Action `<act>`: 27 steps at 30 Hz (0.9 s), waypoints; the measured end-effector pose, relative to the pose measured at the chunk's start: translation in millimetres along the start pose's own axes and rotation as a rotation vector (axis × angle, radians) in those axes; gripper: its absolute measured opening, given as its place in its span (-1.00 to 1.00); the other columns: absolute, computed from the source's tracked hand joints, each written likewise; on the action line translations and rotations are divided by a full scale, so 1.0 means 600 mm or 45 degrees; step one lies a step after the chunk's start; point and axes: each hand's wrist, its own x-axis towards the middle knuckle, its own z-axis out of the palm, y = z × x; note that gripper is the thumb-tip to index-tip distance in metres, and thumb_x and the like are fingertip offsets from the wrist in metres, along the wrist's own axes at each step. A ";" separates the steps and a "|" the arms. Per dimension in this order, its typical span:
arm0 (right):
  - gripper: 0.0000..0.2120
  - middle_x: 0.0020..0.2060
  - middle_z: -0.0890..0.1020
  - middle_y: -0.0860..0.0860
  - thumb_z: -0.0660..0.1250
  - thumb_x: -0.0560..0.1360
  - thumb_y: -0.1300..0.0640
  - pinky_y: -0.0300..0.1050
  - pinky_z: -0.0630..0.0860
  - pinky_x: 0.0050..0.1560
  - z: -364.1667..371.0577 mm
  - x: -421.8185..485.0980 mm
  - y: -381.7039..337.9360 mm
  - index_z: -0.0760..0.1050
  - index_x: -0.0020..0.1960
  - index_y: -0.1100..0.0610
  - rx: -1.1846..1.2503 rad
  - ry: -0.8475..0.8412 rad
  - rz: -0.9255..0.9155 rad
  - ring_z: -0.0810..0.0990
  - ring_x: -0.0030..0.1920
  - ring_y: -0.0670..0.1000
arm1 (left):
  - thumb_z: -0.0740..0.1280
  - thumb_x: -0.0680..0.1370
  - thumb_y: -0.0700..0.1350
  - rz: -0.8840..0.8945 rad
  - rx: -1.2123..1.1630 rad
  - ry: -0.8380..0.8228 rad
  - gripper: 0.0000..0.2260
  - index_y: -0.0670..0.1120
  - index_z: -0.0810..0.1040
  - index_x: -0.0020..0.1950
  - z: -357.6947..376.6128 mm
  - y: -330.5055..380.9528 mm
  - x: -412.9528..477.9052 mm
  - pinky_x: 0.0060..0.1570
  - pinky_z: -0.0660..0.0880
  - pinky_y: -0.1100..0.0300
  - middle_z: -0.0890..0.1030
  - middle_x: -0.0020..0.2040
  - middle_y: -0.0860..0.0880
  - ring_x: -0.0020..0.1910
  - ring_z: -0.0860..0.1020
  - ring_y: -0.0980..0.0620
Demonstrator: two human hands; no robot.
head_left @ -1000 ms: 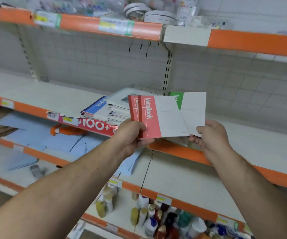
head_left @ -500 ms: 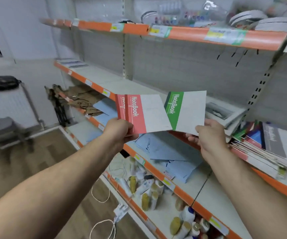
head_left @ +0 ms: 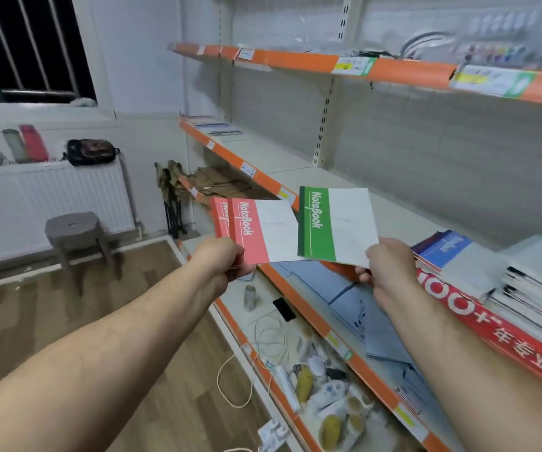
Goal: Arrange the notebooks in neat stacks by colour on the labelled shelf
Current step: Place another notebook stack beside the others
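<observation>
My left hand [head_left: 222, 257] grips two red-and-white notebooks [head_left: 256, 231] by their lower left corner, fanned slightly apart. My right hand [head_left: 388, 267] pinches a green-and-white notebook [head_left: 336, 225] at its lower right corner. Both are held in the air in front of the middle shelf [head_left: 403, 220], apart from each other. A messy pile of notebooks [head_left: 478, 262], blue and white covers on top, lies on that shelf to the right. A small flat stack of notebooks [head_left: 217, 128] sits at the shelf's far left end.
The upper shelf [head_left: 393, 68] carries stationery. Lower shelves hold blue folders [head_left: 354, 298], brown bags [head_left: 220, 184], bottles [head_left: 328, 402], a phone [head_left: 284, 309] and a cable. A grey stool [head_left: 74, 233] stands by a radiator [head_left: 51, 197] on the wooden floor at left.
The view has swung left along the shelves. The green notebook has separated from the red ones and now sits to their right in my right hand. The notebook pile has shifted to the right edge.
</observation>
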 end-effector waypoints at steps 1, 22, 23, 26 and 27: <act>-0.65 -0.49 0.55 0.09 0.04 0.42 0.42 -0.25 0.26 -0.56 0.023 0.005 0.000 0.57 -0.17 0.20 -0.002 -0.019 0.003 0.40 -0.53 0.03 | 0.18 0.59 -0.41 -0.006 -0.004 0.002 -0.84 -0.19 0.47 -0.01 -0.012 0.006 0.015 -0.43 0.62 0.14 0.55 -0.18 -0.14 -0.29 0.54 -0.05; -0.63 -0.30 0.61 0.14 0.03 0.44 0.43 -0.19 0.32 -0.51 0.443 0.284 -0.022 0.57 -0.10 0.18 -0.043 -0.520 0.021 0.45 -0.47 0.03 | 0.23 0.62 -0.31 0.072 -0.040 0.233 -0.88 -0.12 0.48 0.06 -0.091 0.160 0.383 -0.44 0.58 0.19 0.68 0.01 -0.16 -0.05 0.67 -0.10; -0.62 -0.32 0.62 0.14 0.03 0.45 0.44 -0.19 0.32 -0.52 0.461 0.297 -0.028 0.57 -0.13 0.16 -0.039 -0.536 0.020 0.45 -0.46 0.03 | 0.23 0.62 -0.31 0.079 -0.038 0.242 -0.88 -0.12 0.48 0.07 -0.091 0.171 0.399 -0.44 0.58 0.20 0.68 0.02 -0.16 -0.04 0.67 -0.11; -0.61 -0.32 0.62 0.12 0.03 0.46 0.44 -0.21 0.32 -0.54 0.516 0.334 -0.044 0.58 -0.15 0.13 -0.022 -0.571 0.026 0.46 -0.45 0.04 | 0.23 0.62 -0.32 0.089 -0.053 0.291 -0.86 -0.12 0.49 0.09 -0.100 0.195 0.447 -0.46 0.56 0.20 0.68 0.03 -0.16 -0.07 0.67 -0.08; -0.60 -0.32 0.63 0.12 0.03 0.46 0.44 -0.21 0.31 -0.55 0.536 0.347 -0.044 0.58 -0.15 0.12 -0.015 -0.581 0.033 0.45 -0.45 0.04 | 0.22 0.62 -0.32 0.092 -0.059 0.305 -0.86 -0.12 0.50 0.06 -0.104 0.201 0.463 -0.46 0.56 0.20 0.68 0.03 -0.16 -0.08 0.67 -0.09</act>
